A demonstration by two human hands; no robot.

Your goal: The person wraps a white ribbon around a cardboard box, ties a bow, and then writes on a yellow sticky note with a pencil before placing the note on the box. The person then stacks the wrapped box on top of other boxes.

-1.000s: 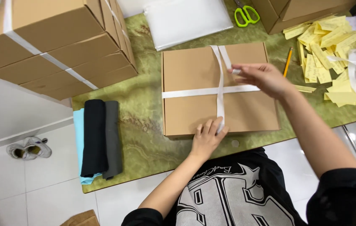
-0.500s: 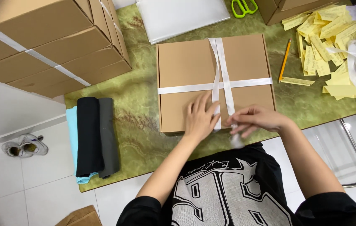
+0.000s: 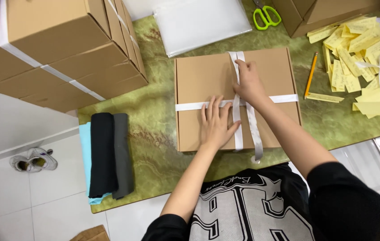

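Evidently pinning the crossing, the left hand (image 3: 216,122) lies flat, fingers spread, on the flat cardboard box (image 3: 199,76) mid-bench, while the right hand's (image 3: 248,82) fingers press the white ribbon (image 3: 190,106) down lengthwise.

box (image 3: 207,76): flat brown cardboard, closed, lies level on the green table, near its front edge | ribbon (image 3: 283,98): white, one band across the lid, two strips along it, crossing near the middle, loose end hanging over the front edge
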